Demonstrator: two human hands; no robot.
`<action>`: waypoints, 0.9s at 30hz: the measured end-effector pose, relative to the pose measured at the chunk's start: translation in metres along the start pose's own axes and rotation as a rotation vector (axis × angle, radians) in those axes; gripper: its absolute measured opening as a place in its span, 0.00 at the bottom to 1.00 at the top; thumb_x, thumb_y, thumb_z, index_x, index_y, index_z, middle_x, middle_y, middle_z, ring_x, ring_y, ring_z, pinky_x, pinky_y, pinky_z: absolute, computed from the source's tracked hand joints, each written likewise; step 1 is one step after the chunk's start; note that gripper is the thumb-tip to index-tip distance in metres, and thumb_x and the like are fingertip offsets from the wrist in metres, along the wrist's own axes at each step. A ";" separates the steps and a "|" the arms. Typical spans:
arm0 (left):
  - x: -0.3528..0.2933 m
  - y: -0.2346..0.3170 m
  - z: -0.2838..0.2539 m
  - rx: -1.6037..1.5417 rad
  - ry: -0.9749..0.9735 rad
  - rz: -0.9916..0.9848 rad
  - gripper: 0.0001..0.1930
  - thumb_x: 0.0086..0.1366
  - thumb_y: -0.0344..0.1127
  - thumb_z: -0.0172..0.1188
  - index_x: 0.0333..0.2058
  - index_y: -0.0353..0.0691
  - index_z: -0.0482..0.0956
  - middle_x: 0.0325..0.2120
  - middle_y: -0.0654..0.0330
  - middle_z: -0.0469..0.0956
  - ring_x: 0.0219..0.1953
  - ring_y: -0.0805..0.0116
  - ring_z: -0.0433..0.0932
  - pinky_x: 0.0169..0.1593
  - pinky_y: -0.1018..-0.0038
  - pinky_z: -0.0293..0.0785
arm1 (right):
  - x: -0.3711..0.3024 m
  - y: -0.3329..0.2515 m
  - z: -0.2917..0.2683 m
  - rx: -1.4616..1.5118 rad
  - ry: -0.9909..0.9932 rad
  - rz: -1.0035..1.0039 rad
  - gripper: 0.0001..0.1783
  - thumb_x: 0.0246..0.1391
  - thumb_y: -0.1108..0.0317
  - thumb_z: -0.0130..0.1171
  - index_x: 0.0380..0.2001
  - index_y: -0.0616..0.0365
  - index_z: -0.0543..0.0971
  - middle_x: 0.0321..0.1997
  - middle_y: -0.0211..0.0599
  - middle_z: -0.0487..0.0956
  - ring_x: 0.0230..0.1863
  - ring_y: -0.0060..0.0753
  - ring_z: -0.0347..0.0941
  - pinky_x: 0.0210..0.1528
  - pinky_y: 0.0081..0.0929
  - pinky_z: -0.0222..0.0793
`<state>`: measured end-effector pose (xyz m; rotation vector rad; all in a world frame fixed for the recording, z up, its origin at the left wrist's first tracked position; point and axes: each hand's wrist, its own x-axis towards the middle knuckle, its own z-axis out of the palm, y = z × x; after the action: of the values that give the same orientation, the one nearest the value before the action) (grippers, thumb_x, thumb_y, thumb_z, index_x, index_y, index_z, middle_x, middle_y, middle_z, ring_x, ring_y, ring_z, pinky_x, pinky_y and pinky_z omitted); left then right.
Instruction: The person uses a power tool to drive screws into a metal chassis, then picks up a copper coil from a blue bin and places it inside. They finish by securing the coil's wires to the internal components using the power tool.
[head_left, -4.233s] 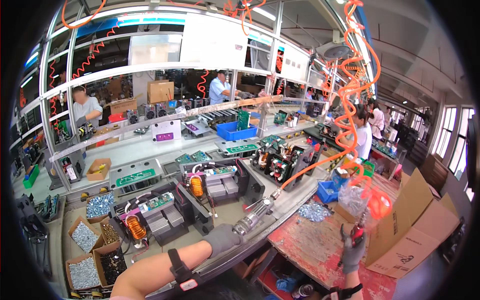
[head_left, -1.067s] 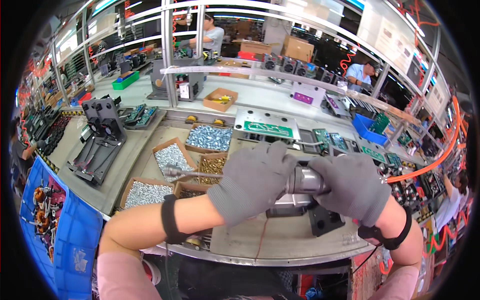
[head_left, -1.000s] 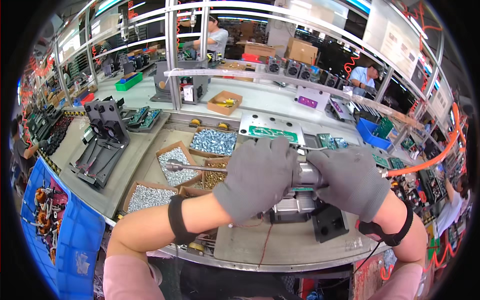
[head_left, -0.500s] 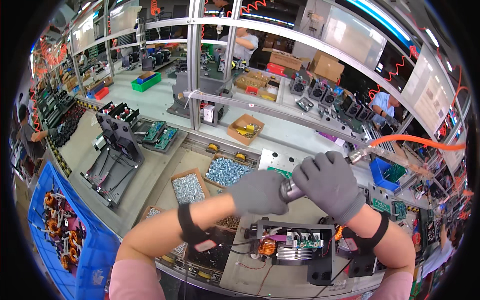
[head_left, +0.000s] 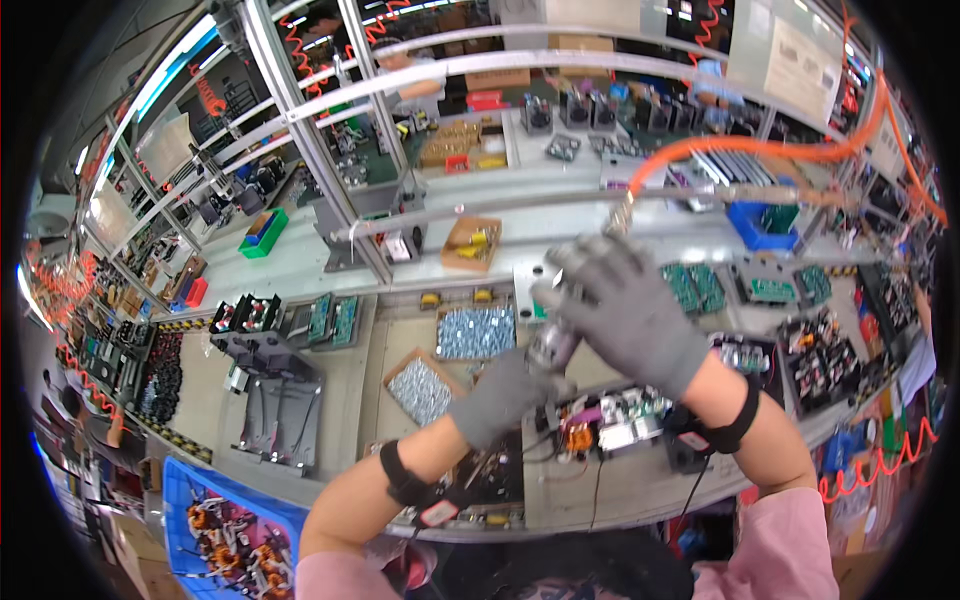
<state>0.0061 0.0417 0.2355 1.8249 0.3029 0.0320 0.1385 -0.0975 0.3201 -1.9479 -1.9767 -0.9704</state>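
Tool now steeper, plate partly behind right hand

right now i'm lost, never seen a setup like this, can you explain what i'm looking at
There is no robot: a person works with two gloved hands. A wide fisheye camera on the person's head looks down, so straight edges bend near the rim.

The right hand grips a metal tool with an orange hose at its upper end. The left hand is at the lower end; blur hides how firmly it holds.

On the bench are a box of bluish metal fasteners, a box of silver ones and, right of them, an assembly with an orange coil. A blue bin of coil parts sits at lower left.
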 end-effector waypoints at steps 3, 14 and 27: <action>-0.003 0.022 0.001 -0.138 0.097 -0.088 0.13 0.51 0.37 0.67 0.31 0.38 0.75 0.24 0.63 0.74 0.26 0.75 0.68 0.33 0.73 0.69 | -0.021 0.006 -0.038 0.194 0.095 0.233 0.29 0.37 0.73 0.62 0.48 0.47 0.73 0.54 0.37 0.70 0.55 0.46 0.65 0.55 0.44 0.62; -0.035 0.049 0.001 0.968 0.497 0.331 0.16 0.42 0.32 0.66 0.33 0.42 0.77 0.34 0.56 0.72 0.34 0.52 0.75 0.35 0.61 0.74 | -0.078 0.021 -0.072 -0.094 -0.535 0.166 0.33 0.38 0.68 0.63 0.53 0.46 0.70 0.50 0.32 0.75 0.51 0.39 0.71 0.52 0.45 0.62; -0.044 0.033 0.025 0.992 0.122 0.598 0.14 0.41 0.33 0.65 0.30 0.47 0.75 0.27 0.61 0.68 0.30 0.59 0.73 0.29 0.64 0.70 | -0.160 -0.024 -0.083 0.604 -0.499 0.367 0.16 0.45 0.59 0.66 0.32 0.54 0.74 0.11 0.39 0.70 0.15 0.45 0.72 0.19 0.38 0.66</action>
<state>-0.0259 0.0003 0.2657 2.8478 -0.2108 0.4833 0.1088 -0.2733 0.2854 -2.1674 -1.7240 0.2111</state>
